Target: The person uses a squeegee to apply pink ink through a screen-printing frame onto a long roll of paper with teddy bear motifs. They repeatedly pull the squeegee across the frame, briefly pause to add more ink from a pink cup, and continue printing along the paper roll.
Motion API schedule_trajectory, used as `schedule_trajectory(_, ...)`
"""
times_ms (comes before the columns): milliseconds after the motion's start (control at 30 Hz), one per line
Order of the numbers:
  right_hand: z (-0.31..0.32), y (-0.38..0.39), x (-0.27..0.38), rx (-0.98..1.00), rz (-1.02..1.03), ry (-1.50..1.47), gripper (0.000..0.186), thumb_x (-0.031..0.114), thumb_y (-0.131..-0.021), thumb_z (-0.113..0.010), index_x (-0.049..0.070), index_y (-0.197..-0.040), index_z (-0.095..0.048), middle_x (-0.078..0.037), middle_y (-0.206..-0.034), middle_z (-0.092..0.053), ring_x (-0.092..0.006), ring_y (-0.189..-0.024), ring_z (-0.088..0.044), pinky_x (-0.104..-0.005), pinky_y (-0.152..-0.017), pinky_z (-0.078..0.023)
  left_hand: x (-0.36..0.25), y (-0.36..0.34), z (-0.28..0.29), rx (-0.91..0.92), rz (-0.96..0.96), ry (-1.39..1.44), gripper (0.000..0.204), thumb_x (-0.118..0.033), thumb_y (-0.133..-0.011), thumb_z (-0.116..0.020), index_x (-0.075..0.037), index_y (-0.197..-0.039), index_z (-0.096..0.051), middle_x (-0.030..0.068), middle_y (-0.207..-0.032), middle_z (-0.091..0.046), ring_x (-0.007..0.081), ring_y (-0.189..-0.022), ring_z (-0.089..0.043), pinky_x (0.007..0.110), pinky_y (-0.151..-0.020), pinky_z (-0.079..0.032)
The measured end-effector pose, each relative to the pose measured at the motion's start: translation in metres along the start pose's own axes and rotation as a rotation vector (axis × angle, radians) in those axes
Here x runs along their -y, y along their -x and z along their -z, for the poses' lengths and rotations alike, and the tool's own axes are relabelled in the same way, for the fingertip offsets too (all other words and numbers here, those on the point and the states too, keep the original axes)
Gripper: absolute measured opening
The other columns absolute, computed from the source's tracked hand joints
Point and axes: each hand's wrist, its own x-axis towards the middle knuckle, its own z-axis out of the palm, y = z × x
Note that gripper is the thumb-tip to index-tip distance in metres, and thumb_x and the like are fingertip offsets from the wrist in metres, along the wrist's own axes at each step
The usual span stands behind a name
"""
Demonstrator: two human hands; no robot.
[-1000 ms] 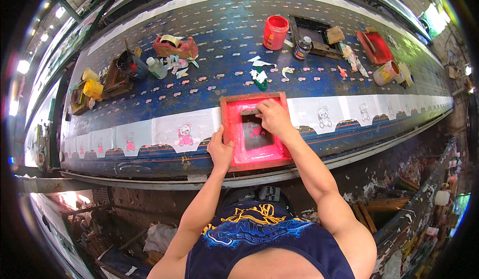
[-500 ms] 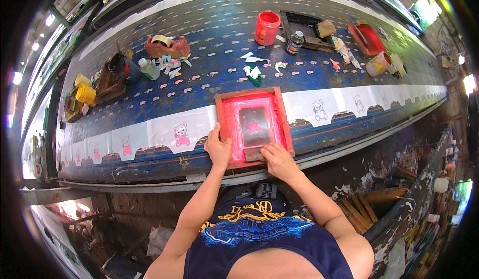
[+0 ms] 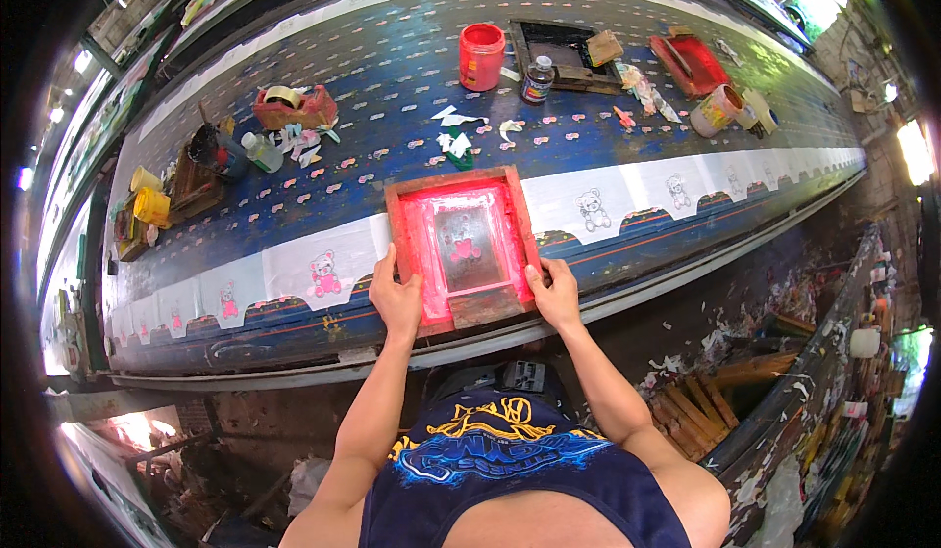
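A wooden screen-printing frame (image 3: 453,178), its inside smeared with bright pink-red ink, lies over a strip of white printed material at the table's near edge. My left hand (image 3: 397,301) grips its left side, thumb on top. On the opposite side my right hand (image 3: 556,291) holds the frame, thumb over the rim. A wooden squeegee (image 3: 485,309) rests inside along the near edge, with neither hand on it. Through the mesh window a bear figure (image 3: 465,244) shows. Left of the frame, a printed bear (image 3: 324,272) has pink filling; to the right, another bear (image 3: 592,211) is only outlined.
Beyond the frame stand a red ink tub (image 3: 481,58), a dark bottle (image 3: 537,79) and a second, dark frame (image 3: 559,33). Farther right are a red tray (image 3: 698,63) and a stained tub (image 3: 716,112). A tape holder (image 3: 294,107) and yellow cup (image 3: 152,207) sit left.
My right hand has let go of the squeegee and taken hold of the frame's right side. My left hand stays on the left side. The whole view has shifted slightly.
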Motion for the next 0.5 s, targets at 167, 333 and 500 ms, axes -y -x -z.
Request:
schedule_trajectory(167,0.06,-0.019,-0.015,-0.028,0.04,-0.069,0.042,0.033,-0.096,-0.074,-0.002,-0.117,-0.071,-0.018,-0.102,-0.066,-0.0297,-0.088,-0.067,-0.0386,-0.081,-0.055,-0.048,0.015,-0.046,-0.02,0.0,0.117,0.07,0.007,-0.069,-0.076,0.002,-0.137,-0.064,0.0194,-0.12,-0.069,0.0327,-0.11,-0.068,0.038,-0.098,-0.053)
schedule_trajectory(333,0.131,-0.056,-0.058,-0.042,0.073,-0.06,0.039,0.03,-0.096,-0.075,-0.002,-0.117,-0.071,-0.018,-0.104,-0.067,-0.0299,-0.091,-0.066,-0.0387,-0.082,-0.054,-0.089,0.033,-0.13,-0.052,0.014,0.195,0.066,0.008,-0.072,-0.074,0.005,-0.137,-0.063,0.018,-0.117,-0.069,0.0315,-0.111,-0.067,0.037,-0.101,-0.052)
schedule_trajectory(500,0.176,-0.084,-0.108,-0.107,0.185,-0.012,0.038,0.03,-0.095,-0.076,-0.001,-0.116,-0.071,-0.017,-0.105,-0.066,-0.0297,-0.093,-0.066,-0.0387,-0.083,-0.053,-0.121,0.052,-0.193,-0.027,0.062,0.195,0.066,0.006,-0.073,-0.074,0.005,-0.137,-0.062,0.0182,-0.121,-0.068,0.0308,-0.114,-0.067,0.037,-0.1,-0.052)
